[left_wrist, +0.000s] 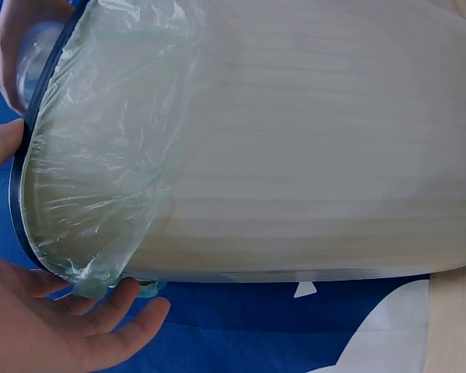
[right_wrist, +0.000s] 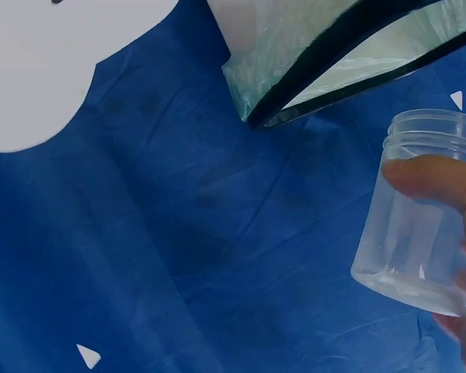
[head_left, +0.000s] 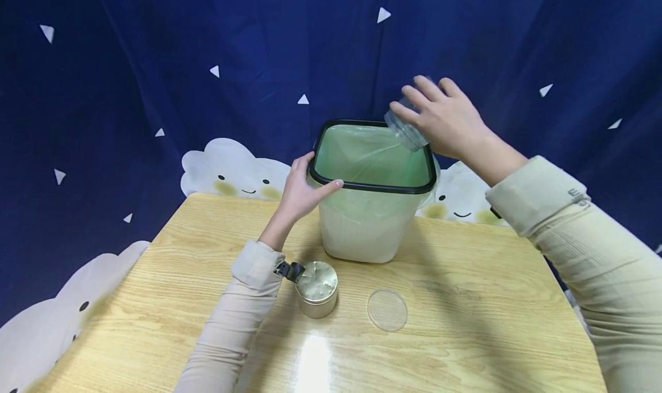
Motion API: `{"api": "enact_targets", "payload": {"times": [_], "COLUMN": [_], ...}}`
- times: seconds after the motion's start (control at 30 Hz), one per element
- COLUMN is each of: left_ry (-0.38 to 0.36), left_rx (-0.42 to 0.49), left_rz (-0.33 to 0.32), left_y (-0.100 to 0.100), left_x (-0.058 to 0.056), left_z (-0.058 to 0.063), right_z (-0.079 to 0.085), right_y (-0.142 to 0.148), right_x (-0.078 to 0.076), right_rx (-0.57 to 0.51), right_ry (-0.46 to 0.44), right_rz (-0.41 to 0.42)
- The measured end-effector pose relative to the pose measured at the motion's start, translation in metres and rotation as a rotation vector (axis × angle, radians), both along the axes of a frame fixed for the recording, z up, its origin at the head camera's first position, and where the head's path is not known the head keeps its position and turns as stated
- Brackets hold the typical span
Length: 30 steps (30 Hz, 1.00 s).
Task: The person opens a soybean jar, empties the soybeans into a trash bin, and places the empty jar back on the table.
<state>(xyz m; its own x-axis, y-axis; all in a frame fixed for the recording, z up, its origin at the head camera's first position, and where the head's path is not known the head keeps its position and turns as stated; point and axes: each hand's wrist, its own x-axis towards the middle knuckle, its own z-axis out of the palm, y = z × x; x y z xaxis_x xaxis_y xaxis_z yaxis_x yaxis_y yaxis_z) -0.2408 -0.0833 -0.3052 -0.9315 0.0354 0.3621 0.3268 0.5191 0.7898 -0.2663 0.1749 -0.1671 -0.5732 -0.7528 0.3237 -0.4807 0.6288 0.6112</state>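
Observation:
A white trash bin (head_left: 359,238) with a black rim stands on the table, a thin green bag (head_left: 357,151) lining it and folded over the rim. My left hand (head_left: 300,193) grips the bin's near left corner, its thumb on the rim and its fingers round the side. Above the far right part of the opening, my right hand (head_left: 447,120) holds a clear plastic jar (head_left: 405,130), tipped with its mouth down toward the bin. The right wrist view shows the jar's threaded neck (right_wrist: 431,128) uncapped, the thumb lying just below it.
A gold metal tin (head_left: 317,289) stands close to my left wrist, in front of the bin. To its right a clear round disc (head_left: 387,309) lies flat on the wooden table (head_left: 465,324). A dark blue curtain (head_left: 258,48) with white triangles hangs behind.

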Motion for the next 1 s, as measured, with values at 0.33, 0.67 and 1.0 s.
{"api": "enact_targets", "payload": {"times": [0.33,0.67,1.0], "left_ry": [-0.008,0.007,0.014], "left_rx": [0.002,0.013,0.014], "left_rz": [0.006,0.001,0.006], "left_y": [-0.001,0.001,0.0], "left_x": [-0.001,-0.003,-0.004], "left_z": [0.0,-0.003,-0.004], "right_z": [-0.009,-0.002,0.001], "right_y": [0.003,0.016,0.045], "right_x": [-0.004,0.001,0.017], "right_rx": [-0.079,-0.221,-0.602], "right_ry": [0.024,-0.017,-0.218], "right_rz": [0.027,0.03,-0.032]}}
